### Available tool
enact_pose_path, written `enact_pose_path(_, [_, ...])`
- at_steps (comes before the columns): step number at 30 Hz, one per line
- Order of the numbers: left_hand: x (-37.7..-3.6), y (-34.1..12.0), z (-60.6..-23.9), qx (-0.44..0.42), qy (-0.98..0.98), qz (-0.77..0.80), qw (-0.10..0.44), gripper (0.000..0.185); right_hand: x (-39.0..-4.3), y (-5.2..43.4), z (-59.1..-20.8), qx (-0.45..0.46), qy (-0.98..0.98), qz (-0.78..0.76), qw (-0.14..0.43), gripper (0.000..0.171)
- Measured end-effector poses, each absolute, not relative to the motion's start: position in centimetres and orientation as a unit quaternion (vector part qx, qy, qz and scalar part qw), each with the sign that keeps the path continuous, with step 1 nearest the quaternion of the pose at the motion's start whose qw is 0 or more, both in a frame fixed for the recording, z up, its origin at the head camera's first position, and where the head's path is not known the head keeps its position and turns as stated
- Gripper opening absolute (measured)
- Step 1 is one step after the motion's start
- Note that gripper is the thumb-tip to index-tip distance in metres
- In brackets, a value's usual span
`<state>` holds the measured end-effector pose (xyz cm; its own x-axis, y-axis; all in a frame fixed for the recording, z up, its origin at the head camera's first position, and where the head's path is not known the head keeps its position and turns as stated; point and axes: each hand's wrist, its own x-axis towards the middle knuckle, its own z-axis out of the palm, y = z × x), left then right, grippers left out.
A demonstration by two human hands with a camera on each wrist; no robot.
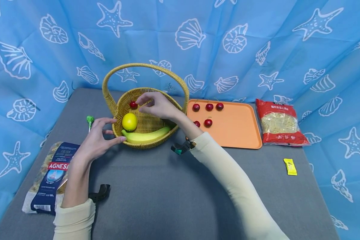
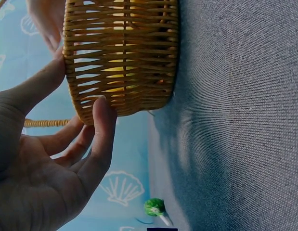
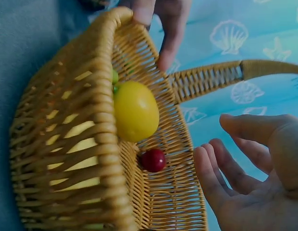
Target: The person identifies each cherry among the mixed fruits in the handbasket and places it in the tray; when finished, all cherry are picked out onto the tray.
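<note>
A wicker basket (image 1: 145, 146) with a tall arched handle holds a red cherry (image 1: 133, 105), a round yellow fruit (image 1: 129, 122) and a banana (image 1: 147, 136). My left hand (image 1: 96, 141) grips its left side; in the left wrist view the thumb presses the rim and the fingers bend against the woven wall. Over the basket's interior hovers my right hand (image 1: 157, 106), close to the cherry. In the right wrist view its thumb and fingers are apart with nothing between them, and the cherry (image 3: 153, 160) lies against the weave beside the yellow fruit (image 3: 136, 111).
Right of the basket, an orange tray (image 1: 233, 130) carries several cherries (image 1: 209, 107). Beyond it lie a red pasta bag (image 1: 280, 123) and a small yellow packet (image 1: 290, 166). A blue pasta bag (image 1: 54, 176) and a green-topped lollipop (image 1: 90, 119) are at the left. A blue curtain surrounds the grey table.
</note>
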<state>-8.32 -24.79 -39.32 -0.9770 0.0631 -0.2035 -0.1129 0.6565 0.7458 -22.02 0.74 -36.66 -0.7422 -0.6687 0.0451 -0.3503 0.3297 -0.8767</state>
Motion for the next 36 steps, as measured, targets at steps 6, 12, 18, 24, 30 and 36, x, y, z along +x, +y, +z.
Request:
enact_pose_path(6, [-8.3, -24.8, -39.4, -0.014, 0.904, 0.414, 0.108, 0.085, -23.6, -1.2, -36.8, -0.286, 0.82, -0.458, 0.189, 0.03])
enact_pose_path(12, [-8.3, -24.9, -39.5, -0.011, 0.904, 0.413, 0.106, 0.086, -24.4, -2.3, -37.4, -0.258, 0.806, -0.478, 0.237, 0.033])
enact_pose_path(18, [-8.4, -24.9, -39.6, -0.007, 0.905, 0.412, 0.103, 0.086, -24.6, -3.0, -38.4, -0.216, 0.787, -0.51, 0.271, 0.035])
enact_pose_path(24, [-8.3, -24.9, -39.5, -0.007, 0.904, 0.415, 0.102, 0.084, -24.5, -3.8, -39.3, -0.18, 0.787, -0.514, 0.29, 0.041])
enact_pose_path(30, [-8.4, -24.8, -39.5, -0.006, 0.904, 0.415, 0.102, 0.084, -24.0, -4.5, -39.5, -0.174, 0.778, -0.509, 0.325, 0.052])
enact_pose_path(36, [-8.4, -24.8, -39.5, -0.007, 0.904, 0.414, 0.104, 0.085, -23.6, -4.6, -39.8, -0.165, 0.775, -0.514, 0.328, 0.05])
